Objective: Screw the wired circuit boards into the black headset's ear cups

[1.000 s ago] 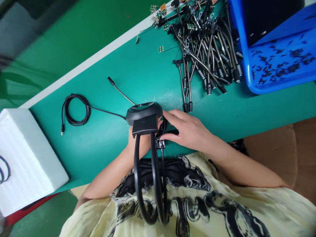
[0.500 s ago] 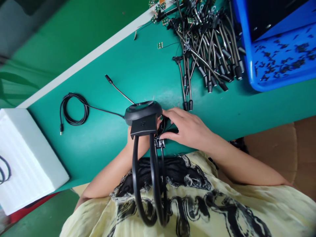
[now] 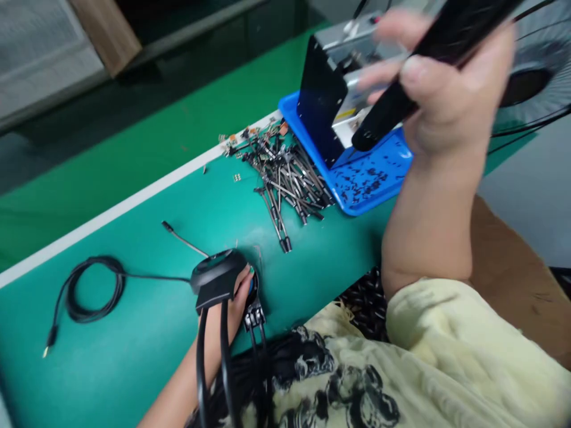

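Black headset [image 3: 216, 279] gripped in the left hand [image 3: 238, 309] at the worktop's [image 3: 134, 368] near edge, small terminal block [image 3: 254, 315] exposed, seemingly for access, with the right hand [image 3: 446, 101] raised high, wrapped around a black tool [image 3: 388, 107].

Black housing [image 3: 216, 279], swirled yellow shirt [image 3: 446, 356]

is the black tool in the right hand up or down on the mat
Up: the right hand grips the black tool close to the camera, high above the blue tray and green mat.
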Demonstrator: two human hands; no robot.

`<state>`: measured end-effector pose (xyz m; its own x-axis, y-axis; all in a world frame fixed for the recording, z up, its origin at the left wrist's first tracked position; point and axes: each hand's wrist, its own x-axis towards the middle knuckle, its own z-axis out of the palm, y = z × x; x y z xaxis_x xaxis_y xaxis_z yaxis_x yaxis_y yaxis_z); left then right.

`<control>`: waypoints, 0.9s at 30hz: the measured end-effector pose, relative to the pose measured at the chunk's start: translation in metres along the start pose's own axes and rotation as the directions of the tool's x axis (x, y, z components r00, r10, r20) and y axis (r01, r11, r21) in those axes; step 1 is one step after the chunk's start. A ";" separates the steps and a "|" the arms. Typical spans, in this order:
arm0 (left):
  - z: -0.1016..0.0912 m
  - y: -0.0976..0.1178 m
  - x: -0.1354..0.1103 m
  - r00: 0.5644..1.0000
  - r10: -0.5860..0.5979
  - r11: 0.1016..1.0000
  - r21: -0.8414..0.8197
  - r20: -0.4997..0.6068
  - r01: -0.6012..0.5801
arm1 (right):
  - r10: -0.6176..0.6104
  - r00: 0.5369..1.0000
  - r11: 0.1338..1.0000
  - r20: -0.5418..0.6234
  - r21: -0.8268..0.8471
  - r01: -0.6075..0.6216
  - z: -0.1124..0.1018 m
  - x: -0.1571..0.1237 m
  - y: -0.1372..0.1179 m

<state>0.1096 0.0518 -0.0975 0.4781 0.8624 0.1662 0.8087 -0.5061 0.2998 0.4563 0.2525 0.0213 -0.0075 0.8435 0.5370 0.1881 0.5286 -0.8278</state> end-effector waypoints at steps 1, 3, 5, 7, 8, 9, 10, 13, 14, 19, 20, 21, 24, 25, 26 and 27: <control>0.001 -0.002 0.000 0.999 0.050 0.998 0.047 -0.022 -0.048 | -0.096 0.993 0.995 0.064 0.042 0.093 -0.009 0.019 0.009; 0.003 -0.007 -0.001 0.989 0.135 0.982 0.139 -0.053 -0.127 | -0.195 0.978 0.980 0.072 0.058 0.191 -0.024 0.047 0.028; 0.004 -0.012 -0.002 0.979 0.195 0.960 0.217 -0.055 -0.179 | -0.143 0.989 0.990 0.022 -0.010 0.143 -0.034 0.062 0.047; 0.006 -0.016 -0.004 0.978 0.207 0.954 0.232 -0.043 -0.191 | -0.056 0.996 0.995 -0.070 -0.081 0.051 -0.039 0.065 0.064; 0.006 -0.017 -0.006 0.981 0.192 0.961 0.211 -0.040 -0.180 | -0.028 0.993 0.996 -0.117 -0.085 0.018 -0.040 0.064 0.070; 0.006 -0.018 -0.006 0.985 0.166 0.972 0.177 -0.043 -0.156 | -0.013 0.987 0.997 -0.158 -0.073 0.002 -0.040 0.062 0.075; 0.006 -0.017 -0.007 0.990 0.129 0.984 0.134 -0.059 -0.120 | -0.009 0.981 0.998 -0.195 -0.056 -0.002 -0.039 0.058 0.078; 0.006 -0.013 -0.005 0.991 -0.020 1.000 0.008 -0.131 0.021 | 0.002 0.979 0.999 -0.204 -0.040 -0.010 -0.037 0.044 0.074; 0.006 -0.011 -0.004 0.987 -0.062 0.998 -0.023 -0.151 0.059 | 0.021 0.983 0.999 -0.185 -0.044 -0.030 -0.035 0.038 0.068; 0.000 0.007 0.006 0.981 -0.158 0.982 -0.126 -0.110 0.144 | 0.123 0.991 0.984 -0.060 0.137 -0.114 0.011 -0.015 0.013; -0.002 0.011 0.007 0.979 -0.182 0.976 -0.139 -0.095 0.168 | 0.100 0.994 0.974 -0.048 0.211 -0.088 0.029 -0.029 -0.001; -0.003 0.014 0.009 0.974 -0.213 0.968 -0.150 -0.080 0.200 | 0.077 0.996 0.959 -0.032 0.277 -0.066 0.048 -0.044 -0.015; -0.002 0.017 0.011 0.951 -0.308 0.931 -0.212 -0.022 0.296 | 0.084 0.996 0.887 0.011 0.454 -0.080 0.107 -0.084 -0.051; -0.001 0.017 0.011 0.945 -0.327 0.923 -0.218 -0.010 0.317 | 0.097 0.994 0.865 0.049 0.489 -0.109 0.124 -0.096 -0.059; -0.001 0.017 0.011 0.941 -0.340 0.920 -0.209 -0.008 0.331 | 0.111 0.990 0.860 0.087 0.490 -0.139 0.139 -0.107 -0.064; -0.001 0.018 0.012 0.938 -0.345 0.924 -0.185 -0.020 0.336 | 0.130 0.982 0.873 0.141 0.453 -0.180 0.152 -0.116 -0.066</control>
<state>0.1293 0.0528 -0.0894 0.1625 0.9841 0.0711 0.8441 -0.1759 0.5064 0.2957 0.1343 -0.0111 -0.1214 0.9098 0.3969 -0.2790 0.3525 -0.8933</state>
